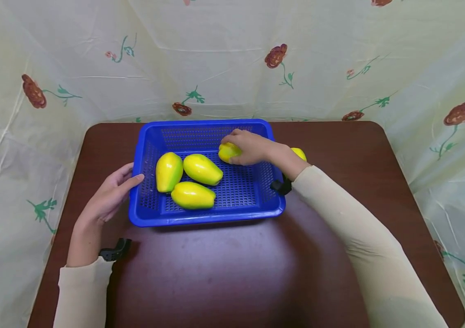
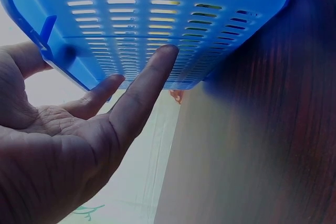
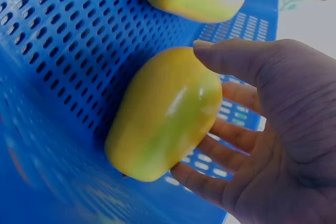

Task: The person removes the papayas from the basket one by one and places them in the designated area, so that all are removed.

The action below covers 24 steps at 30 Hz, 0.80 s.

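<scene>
A blue plastic basket [image 1: 212, 222] with slotted walls stands on the table. Three yellow-green papayas lie together in its left half: one papaya [image 1: 169, 172] points lengthwise, a second papaya [image 1: 202, 169] and a third papaya [image 1: 193, 195] lie across. My right hand [image 1: 250, 146] reaches inside and holds another papaya [image 3: 165, 114] near the back right, thumb on one side and fingers curled along the other. At the left end, my left hand [image 1: 111, 189] holds the basket, its thumb over the rim and its fingers [image 2: 144, 93] against the outer wall.
Outside the basket's right wall, a further papaya [image 1: 299, 154] shows partly behind my right wrist. The dark brown table [image 1: 216, 273] has rounded far corners. A flower-printed curtain [image 1: 224, 59] hangs around its back and sides.
</scene>
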{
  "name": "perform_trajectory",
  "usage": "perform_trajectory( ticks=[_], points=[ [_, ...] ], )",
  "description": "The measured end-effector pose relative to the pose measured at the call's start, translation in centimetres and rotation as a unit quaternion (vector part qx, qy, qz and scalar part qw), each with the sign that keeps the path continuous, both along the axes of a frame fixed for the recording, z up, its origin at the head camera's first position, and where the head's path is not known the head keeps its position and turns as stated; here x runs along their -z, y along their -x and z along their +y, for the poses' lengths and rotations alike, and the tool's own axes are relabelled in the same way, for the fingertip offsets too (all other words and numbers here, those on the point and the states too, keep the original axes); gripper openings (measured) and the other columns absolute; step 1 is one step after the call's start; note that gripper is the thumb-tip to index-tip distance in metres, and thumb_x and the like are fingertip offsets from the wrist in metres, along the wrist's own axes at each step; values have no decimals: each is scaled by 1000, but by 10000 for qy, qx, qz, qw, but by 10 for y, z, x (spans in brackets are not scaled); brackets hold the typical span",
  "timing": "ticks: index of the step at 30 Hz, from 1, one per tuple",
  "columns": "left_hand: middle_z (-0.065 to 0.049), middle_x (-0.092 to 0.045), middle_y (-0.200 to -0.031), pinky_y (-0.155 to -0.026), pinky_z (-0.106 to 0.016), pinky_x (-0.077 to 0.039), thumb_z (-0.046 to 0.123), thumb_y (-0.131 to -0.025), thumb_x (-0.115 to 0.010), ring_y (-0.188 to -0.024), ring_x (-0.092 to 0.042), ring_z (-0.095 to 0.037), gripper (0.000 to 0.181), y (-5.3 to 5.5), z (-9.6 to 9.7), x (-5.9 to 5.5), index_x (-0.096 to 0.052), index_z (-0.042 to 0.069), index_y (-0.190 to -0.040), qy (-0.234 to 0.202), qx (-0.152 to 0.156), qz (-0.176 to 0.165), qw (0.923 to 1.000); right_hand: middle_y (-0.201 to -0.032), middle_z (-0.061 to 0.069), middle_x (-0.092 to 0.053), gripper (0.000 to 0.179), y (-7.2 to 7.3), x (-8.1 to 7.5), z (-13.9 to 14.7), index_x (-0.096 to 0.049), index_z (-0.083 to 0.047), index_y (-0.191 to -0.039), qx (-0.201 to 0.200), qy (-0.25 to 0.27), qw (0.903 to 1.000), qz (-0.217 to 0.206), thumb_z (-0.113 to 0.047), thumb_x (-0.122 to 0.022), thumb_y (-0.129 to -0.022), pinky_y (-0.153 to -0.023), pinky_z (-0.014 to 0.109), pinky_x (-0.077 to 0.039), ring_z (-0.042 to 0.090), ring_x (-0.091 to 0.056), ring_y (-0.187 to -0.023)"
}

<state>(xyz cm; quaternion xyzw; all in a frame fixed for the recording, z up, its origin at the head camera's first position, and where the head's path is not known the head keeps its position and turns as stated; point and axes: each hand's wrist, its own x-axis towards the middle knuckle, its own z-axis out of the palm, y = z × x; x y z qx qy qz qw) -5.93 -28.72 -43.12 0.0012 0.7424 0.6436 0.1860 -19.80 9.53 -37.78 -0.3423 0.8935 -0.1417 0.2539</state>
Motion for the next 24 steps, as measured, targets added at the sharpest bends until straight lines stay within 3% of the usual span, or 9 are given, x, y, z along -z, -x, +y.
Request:
perform_trajectory(
  ticks=[5, 16, 24],
  points=[
    [5, -61, -136, -89, -20, -62, 28, -111, -55, -110, -73, -5, 66, 0, -1, -1, -27, 1, -164, -50, 11, -22, 10000, -162, 18, -43, 67, -3, 2, -4, -43, -16, -160, 10, -114, 9999, -89, -24, -72, -100, -121, 53, -43, 38, -45, -146],
    [4, -59, -137, -89, -20, -62, 29, -111, -55, -110, -72, -4, 67, -1, -3, -3, -26, 2, -164, -15, -22, -76, 10000, -157, 19, -47, 71, -10, 4, -16, -44, -17, -161, -162, -121, 9997, -136, -23, -76, -98, -115, 51, -50, 33, -54, -136],
    [3, -58, -139, -89, -21, -62, 30, -111, -55, -111, -72, -5, 67, 2, 0, -2, -27, 3, -165, 20, -14, -49, 10000, -155, 19, -48, 74, -9, 4, -20, -38, -15, -164, -43, -303, 9992, -262, -24, -73, -99, -115, 49, -48, 32, -56, -130]
  ],
)
